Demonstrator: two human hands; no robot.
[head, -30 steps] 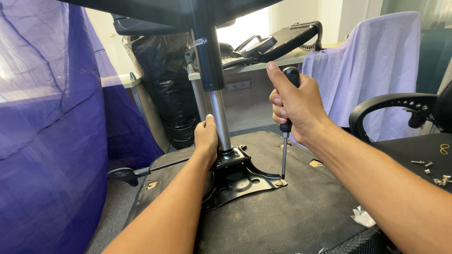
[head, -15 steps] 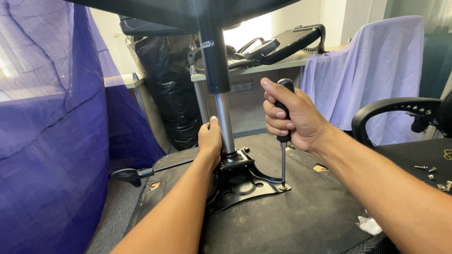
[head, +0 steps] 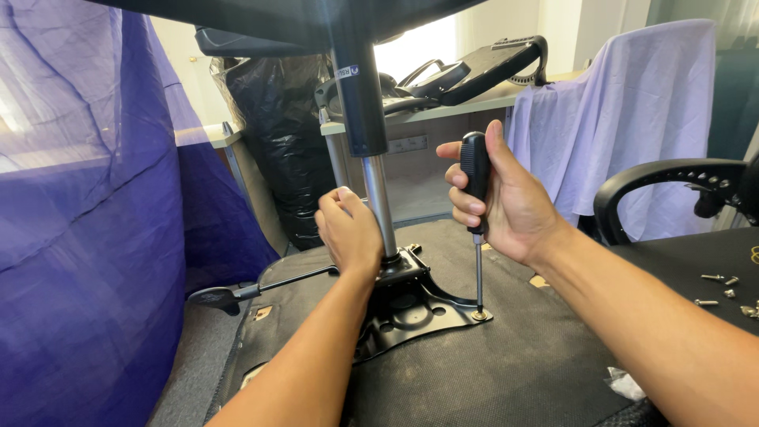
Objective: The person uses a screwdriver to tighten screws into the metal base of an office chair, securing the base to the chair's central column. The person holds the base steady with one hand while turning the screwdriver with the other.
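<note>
My right hand (head: 506,202) grips the black handle of a screwdriver (head: 476,237). It stands upright with its tip on a screw (head: 479,315) at the corner of a black metal mounting plate (head: 415,308). The plate sits on the upturned underside of an office chair seat (head: 506,372). My left hand (head: 349,232) is wrapped around the base of the silver gas-lift column (head: 378,202), which rises from the plate.
A black lever (head: 261,289) sticks out left from the plate. Loose screws (head: 715,289) lie on a black surface at right, beside a black armrest (head: 664,178). Purple cloth (head: 87,237) hangs at left, a lilac cloth-draped object (head: 640,119) behind.
The view has shifted closer and slightly left. My right hand has turned on the screwdriver handle, thumb now up along it; the tip stays on the same screw. My left hand keeps its hold on the column.
</note>
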